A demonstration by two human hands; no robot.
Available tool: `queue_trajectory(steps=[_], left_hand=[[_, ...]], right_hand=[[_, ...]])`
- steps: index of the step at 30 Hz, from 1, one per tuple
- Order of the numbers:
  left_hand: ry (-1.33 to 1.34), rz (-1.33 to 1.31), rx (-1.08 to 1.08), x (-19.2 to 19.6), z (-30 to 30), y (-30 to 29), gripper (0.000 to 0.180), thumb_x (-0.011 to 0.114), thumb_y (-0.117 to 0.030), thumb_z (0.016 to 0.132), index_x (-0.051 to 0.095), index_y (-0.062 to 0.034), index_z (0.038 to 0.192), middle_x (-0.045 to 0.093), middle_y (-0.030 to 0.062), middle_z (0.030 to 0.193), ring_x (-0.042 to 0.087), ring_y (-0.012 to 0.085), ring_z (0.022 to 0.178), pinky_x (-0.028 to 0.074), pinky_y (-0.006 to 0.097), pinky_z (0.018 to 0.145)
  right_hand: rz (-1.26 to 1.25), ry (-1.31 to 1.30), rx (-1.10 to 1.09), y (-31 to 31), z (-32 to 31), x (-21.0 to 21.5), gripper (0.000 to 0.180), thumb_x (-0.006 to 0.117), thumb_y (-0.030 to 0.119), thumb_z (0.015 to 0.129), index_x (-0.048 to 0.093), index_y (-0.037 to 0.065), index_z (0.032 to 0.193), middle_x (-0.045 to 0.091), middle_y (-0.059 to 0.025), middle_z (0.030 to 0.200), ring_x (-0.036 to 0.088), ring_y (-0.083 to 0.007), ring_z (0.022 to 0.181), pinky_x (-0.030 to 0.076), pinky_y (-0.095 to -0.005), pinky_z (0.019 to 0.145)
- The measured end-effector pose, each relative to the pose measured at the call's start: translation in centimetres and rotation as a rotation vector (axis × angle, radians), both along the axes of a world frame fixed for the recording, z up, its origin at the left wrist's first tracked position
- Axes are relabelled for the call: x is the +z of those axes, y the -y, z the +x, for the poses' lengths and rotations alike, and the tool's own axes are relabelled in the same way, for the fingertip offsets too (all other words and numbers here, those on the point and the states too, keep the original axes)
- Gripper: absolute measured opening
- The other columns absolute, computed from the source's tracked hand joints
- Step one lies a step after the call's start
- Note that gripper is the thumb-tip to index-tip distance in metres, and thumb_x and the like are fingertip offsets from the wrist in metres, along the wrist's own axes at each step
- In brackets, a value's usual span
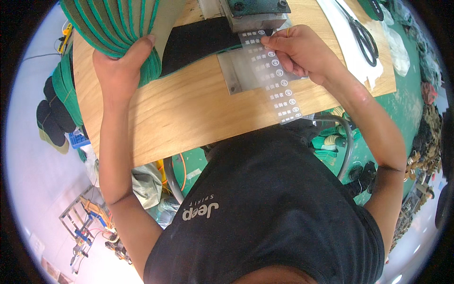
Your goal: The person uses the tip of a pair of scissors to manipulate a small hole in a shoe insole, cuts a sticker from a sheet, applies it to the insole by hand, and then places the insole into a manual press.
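My left hand point(120, 71) is closed round a fanned stack of tan insoles with green edges point(113, 26), thumb on top. Beside it, a black insole with a green edge point(201, 42) lies on the table, its right end at a small press point(257, 19) with a dark top plate. My right hand point(305, 52) pinches a see-through strip of white printed transfer labels point(279, 85) between thumb and forefinger, just below the press. The strip crosses a metal plate point(236, 73) and hangs past the table's near edge. The pinched spot is partly covered by my fingers.
Black-handled scissors point(365, 42) lie on white sheets point(347, 28) at the table's right. More green-edged insoles point(66, 92) and black ones point(52, 113) stand off the left edge. A curved metal tube point(349, 142) runs below the wooden table point(179, 118).
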State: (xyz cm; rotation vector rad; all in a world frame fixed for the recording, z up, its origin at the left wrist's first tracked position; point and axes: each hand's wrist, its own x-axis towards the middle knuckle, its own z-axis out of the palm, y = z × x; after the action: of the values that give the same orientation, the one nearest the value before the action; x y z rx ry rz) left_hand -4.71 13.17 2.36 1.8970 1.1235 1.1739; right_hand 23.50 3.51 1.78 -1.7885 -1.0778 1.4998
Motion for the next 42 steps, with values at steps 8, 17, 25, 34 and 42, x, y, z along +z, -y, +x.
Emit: queue_trajectory(steps=[8,17,25,34,42], left_hand=[[-0.438,0.135,-0.166,0.2,3.2,1.9,0.063,0.078,-0.021,0.067,0.055,-0.0029,0.122,0.068,0.014,0.098,0.064,0.0269,0.088,0.05,0.035,0.081],[-0.78,0.263,-0.166,0.7,4.9,2.4,0.064,0.078,-0.035,0.063,0.057,-0.0048,0.116,0.065,0.0205,0.099,0.059,0.0393,0.098,0.047,0.045,0.085],[-0.725,0.255,-0.182,0.2,4.2,1.9,0.049,0.079,-0.03,0.065,0.061,-0.006,0.104,0.066,0.0181,0.092,0.06,0.0379,0.09,0.048,0.045,0.081],[-0.821,0.223,-0.196,0.8,4.4,2.1,0.074,0.078,-0.03,0.064,0.05,-0.0017,0.127,0.064,0.0198,0.101,0.061,0.0375,0.093,0.048,0.043,0.084],[-0.768,0.337,-0.171,0.1,4.0,1.9,0.052,0.078,-0.03,0.065,0.059,-0.0077,0.108,0.065,0.0186,0.091,0.06,0.0384,0.087,0.048,0.045,0.079]], right_hand=[[0.011,0.001,0.024,0.1,-0.1,0.0,0.032,0.058,0.029,0.094,0.061,0.005,0.073,0.047,-0.0004,0.043,0.036,-0.0057,0.032,0.024,-0.0212,0.032],[-0.015,-0.015,-0.022,1.9,-0.1,0.7,0.035,0.06,0.034,0.091,0.06,0.006,0.071,0.052,-0.0009,0.048,0.045,-0.0062,0.036,0.026,-0.0192,0.032],[0.033,-0.074,0.029,2.3,-0.1,0.6,0.028,0.061,0.028,0.09,0.06,0.006,0.071,0.055,-0.0011,0.05,0.047,-0.0052,0.037,0.029,-0.0184,0.034],[0.048,0.04,0.112,2.6,-0.7,0.7,0.017,0.062,0.016,0.087,0.065,0.002,0.079,0.054,-0.0005,0.05,0.046,-0.0057,0.038,0.032,-0.0192,0.035],[0.737,0.335,0.248,6.1,-1.1,1.3,0.007,0.063,0.008,0.08,0.061,0.002,0.08,0.061,-0.0081,0.078,0.058,-0.0207,0.067,0.046,-0.0308,0.059]])
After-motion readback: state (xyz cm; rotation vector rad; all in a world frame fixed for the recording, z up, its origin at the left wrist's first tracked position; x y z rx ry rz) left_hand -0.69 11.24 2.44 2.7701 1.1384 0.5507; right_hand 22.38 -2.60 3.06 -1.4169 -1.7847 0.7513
